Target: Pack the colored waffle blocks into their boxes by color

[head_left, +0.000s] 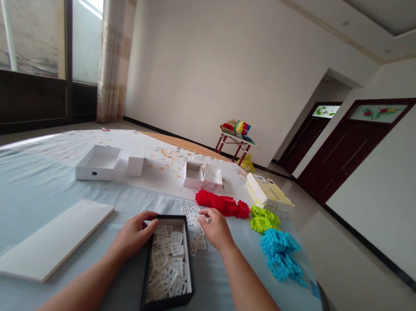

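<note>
1. In the lower centre of the frame, a black-edged box (165, 306) is filled with white lattice pieces (168, 264); its long axis is run from near to far, leaning slightly left at the far end.
2. The box's upper-left corner is touched by the left hand (134, 234), thumb at the rim; whether the wall is clamped cannot be told.
3. Loose white pieces (198, 242) are strewn along the box's upper-right side, in a band stretched from near to far.
4. This band is reached over by the right hand (217, 229), clearly the nearer one; from its fingertips, most pieces are found directly below and to the left.
5. The right thumb and forefinger are held close together; whether a piece is pinched cannot be told.
6. Right of centre, a red pile (221, 204) is seen just beyond.
</note>
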{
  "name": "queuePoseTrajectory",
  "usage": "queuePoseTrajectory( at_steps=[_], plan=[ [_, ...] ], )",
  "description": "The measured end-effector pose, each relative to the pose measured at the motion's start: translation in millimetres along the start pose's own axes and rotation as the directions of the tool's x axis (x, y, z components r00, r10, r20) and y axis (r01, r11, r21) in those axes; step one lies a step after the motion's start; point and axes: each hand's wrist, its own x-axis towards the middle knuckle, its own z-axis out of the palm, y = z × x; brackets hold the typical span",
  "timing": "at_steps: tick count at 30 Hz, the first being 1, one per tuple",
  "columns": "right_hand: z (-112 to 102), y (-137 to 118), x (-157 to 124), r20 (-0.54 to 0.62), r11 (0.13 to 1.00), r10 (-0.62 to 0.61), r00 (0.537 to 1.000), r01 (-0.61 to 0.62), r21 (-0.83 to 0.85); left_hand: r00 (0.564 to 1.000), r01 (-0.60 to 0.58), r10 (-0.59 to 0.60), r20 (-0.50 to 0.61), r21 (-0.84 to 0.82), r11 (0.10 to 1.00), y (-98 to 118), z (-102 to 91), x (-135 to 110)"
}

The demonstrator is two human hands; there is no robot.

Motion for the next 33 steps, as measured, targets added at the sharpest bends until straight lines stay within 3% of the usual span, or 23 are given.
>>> queuePoseTrajectory(
  at_steps=[3,8,14,23,28,30,33],
  plan=[
    [18.4,1.7,21.9,0.138,0.979,-0.060,0.989,0.085,-0.184,1.000,-0.012,0.012,0.002,0.013,1.000,2.4,-0.3,-0.8],
    [44.3,1.8,42.1,0.318,0.938,0.002,0.948,0.108,-0.330,1.000,-0.028,0.028,-0.009,0.026,0.999,3.6,-0.9,-1.1],
    [38.3,15.5,25.0,0.372,0.930,0.036,0.928,0.105,-0.353,0.999,-0.032,0.033,-0.021,0.031,0.999,1.2,-0.1,0.1],
    [-13.9,19.3,-29.6,0.378,0.956,-0.057,0.924,0.159,-0.245,1.000,0.002,-0.003,0.004,0.040,0.999,0.5,-0.3,0.9],
    [-27.0,34.6,-42.3,0.155,0.976,0.017,0.988,0.017,-0.215,1.000,0.002,-0.002,-0.004,0.040,0.999,2.0,-0.8,0.6],
    [-28.1,45.2,-44.0,0.079,0.963,0.091,0.993,-0.068,-0.261,1.000,-0.005,0.005,-0.006,0.044,0.999,1.3,-1.2,0.8],
    [-27.7,56.9,-45.8,0.078,0.941,0.185,0.980,-0.154,-0.303,1.000,-0.010,0.010,-0.006,0.050,0.999,-0.6,-1.6,1.1]
  ],
)
